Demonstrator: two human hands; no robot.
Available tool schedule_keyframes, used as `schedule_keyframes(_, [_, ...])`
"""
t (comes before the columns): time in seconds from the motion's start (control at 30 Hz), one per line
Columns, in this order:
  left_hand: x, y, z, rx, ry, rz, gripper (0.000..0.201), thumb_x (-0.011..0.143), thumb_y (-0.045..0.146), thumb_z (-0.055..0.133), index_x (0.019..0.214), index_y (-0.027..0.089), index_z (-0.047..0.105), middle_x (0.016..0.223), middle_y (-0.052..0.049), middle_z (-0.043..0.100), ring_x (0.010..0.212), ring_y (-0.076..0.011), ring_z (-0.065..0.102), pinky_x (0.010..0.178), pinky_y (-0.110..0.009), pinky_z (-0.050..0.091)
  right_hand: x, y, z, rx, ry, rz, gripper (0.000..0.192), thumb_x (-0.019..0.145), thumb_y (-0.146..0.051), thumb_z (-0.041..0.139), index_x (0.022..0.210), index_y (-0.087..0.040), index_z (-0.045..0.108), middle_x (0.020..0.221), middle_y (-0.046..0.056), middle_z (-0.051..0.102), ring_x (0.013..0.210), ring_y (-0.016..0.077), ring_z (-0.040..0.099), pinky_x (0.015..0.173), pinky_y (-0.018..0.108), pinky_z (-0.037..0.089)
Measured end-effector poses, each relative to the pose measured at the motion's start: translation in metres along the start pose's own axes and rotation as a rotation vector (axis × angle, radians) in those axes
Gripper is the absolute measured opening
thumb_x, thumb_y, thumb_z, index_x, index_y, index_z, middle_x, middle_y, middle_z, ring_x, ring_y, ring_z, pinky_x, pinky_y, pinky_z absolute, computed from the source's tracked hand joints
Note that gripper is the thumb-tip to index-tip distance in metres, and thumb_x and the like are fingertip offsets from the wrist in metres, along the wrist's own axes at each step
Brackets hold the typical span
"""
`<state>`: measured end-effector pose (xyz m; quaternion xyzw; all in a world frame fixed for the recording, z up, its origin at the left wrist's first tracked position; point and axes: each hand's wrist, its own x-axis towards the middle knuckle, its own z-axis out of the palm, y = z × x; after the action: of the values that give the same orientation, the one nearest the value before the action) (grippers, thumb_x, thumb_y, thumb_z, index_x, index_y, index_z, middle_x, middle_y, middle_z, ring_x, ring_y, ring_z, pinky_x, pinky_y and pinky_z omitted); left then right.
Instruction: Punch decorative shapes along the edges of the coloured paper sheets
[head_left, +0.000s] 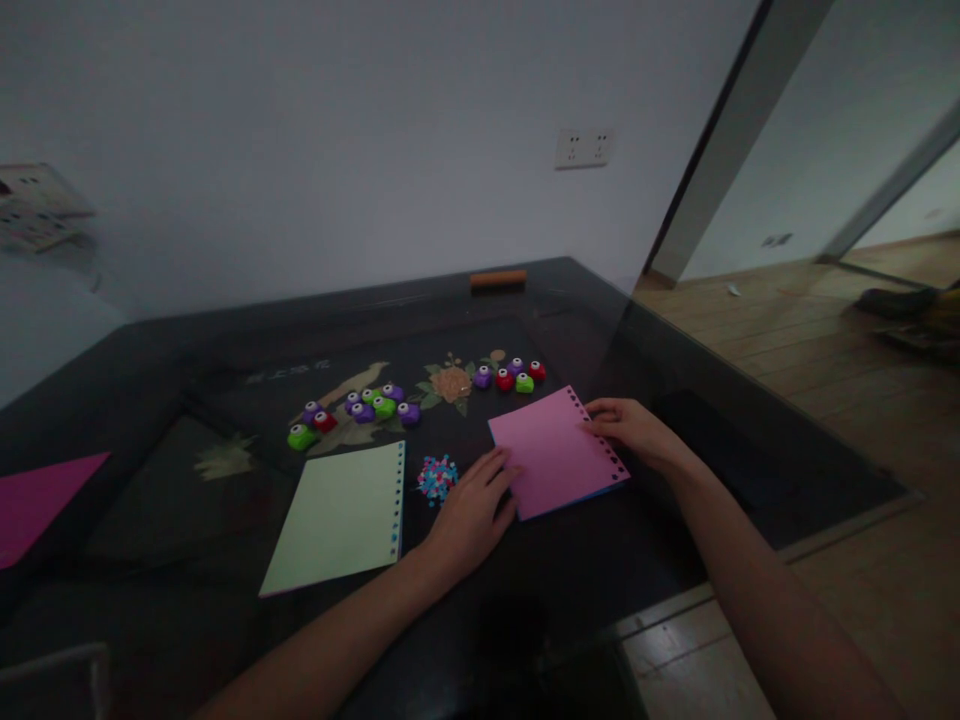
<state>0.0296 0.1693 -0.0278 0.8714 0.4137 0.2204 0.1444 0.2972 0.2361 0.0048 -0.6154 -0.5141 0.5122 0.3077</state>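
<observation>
A pink sheet of paper point(551, 450) with a row of punched holes along its right edge lies on the dark table point(150, 470). My left hand point(472, 510) rests flat at the sheet's near left corner, fingertips touching it. My right hand point(634, 430) lies on the sheet's right edge by the holes. A small heap of blue, pink and white paper dots point(436, 477) sits just left of my left hand. A pale green sheet point(341, 517) with holes along its right edge lies further left.
Several small purple, green and red paper punches stand in two clusters behind the sheets point(360, 408) point(514, 376). A magenta sheet point(37, 500) lies at the table's left edge. An orange bar point(498, 279) lies at the far edge. Wooden floor point(810, 340) stretches to the right.
</observation>
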Motion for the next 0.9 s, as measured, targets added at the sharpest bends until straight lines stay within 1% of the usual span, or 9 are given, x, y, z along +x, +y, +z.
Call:
schedule_keyframes(0.3, [0.0014,0.0000,-0.0010,-0.029,0.026,0.003,0.034,0.085,0.016,0.050,0.119,0.019,0.056,0.130,-0.013,0.053,0.126,-0.0240,0.043,0.103,-0.045,0.040,-0.0020,-0.0022,0.0021,0.001,0.012,0.016,0.021,0.069,-0.018,0.068,0.089,-0.015,0.063,0.060,0.000,0.063,0.053,0.0119,0.056,0.051,0.023,0.041])
schedule_keyframes(0.47, [0.0021,0.0001,-0.0012,-0.035,0.021,-0.003,0.033,0.086,0.013,0.048,0.117,0.017,0.057,0.129,-0.014,0.054,0.126,-0.0237,0.044,0.103,-0.043,0.040,-0.0003,0.0004,0.0015,-0.009,0.004,0.010,0.021,0.070,-0.015,0.067,0.090,-0.014,0.063,0.060,0.000,0.064,0.054,0.0118,0.057,0.052,0.022,0.041])
schedule_keyframes(0.67, [0.0017,-0.0010,-0.0002,-0.019,0.012,0.008,0.032,0.086,0.017,0.050,0.117,0.017,0.058,0.129,-0.013,0.054,0.126,-0.0241,0.043,0.104,-0.043,0.039,-0.0015,-0.0010,0.0022,-0.031,0.001,-0.001,0.021,0.069,-0.015,0.067,0.091,-0.013,0.064,0.061,0.001,0.065,0.055,0.0123,0.058,0.052,0.022,0.042])
schedule_keyframes(0.8, [0.0019,-0.0015,0.0006,-0.027,0.021,0.008,0.033,0.084,0.017,0.052,0.116,0.017,0.058,0.129,-0.014,0.054,0.126,-0.0248,0.043,0.103,-0.044,0.040,-0.0016,-0.0013,0.0009,-0.077,0.030,-0.021,0.022,0.070,-0.017,0.068,0.092,-0.014,0.064,0.058,0.000,0.063,0.053,0.0122,0.057,0.050,0.022,0.042])
schedule_keyframes(0.9, [0.0021,-0.0012,0.0003,-0.046,0.036,0.009,0.033,0.084,0.017,0.053,0.116,0.019,0.058,0.129,-0.013,0.054,0.125,-0.0254,0.044,0.102,-0.046,0.041,0.0015,0.0025,-0.0028,-0.123,0.100,-0.048,0.023,0.071,-0.019,0.067,0.093,-0.014,0.062,0.055,-0.001,0.061,0.048,0.0120,0.056,0.048,0.023,0.044])
